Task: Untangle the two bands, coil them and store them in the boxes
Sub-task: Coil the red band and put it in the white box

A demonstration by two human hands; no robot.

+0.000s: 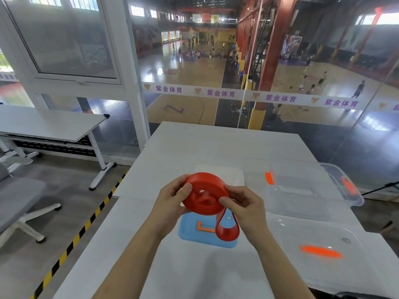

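I hold a red band, wound into a thick coil, above the white table. My left hand grips the coil's left side, thumb on its rim. My right hand pinches the right side, where a loose loop of the band hangs down. A clear plastic box with orange latches stands to the right. A second clear box with an orange latch sits nearer, at the right. Below the coil lies a blue lid with an orange handle. No second band is in sight.
A white lid lies flat beyond my hands. A glass wall runs along the table's far side. A folding table and a grey chair stand to the left, past black-and-yellow floor tape.
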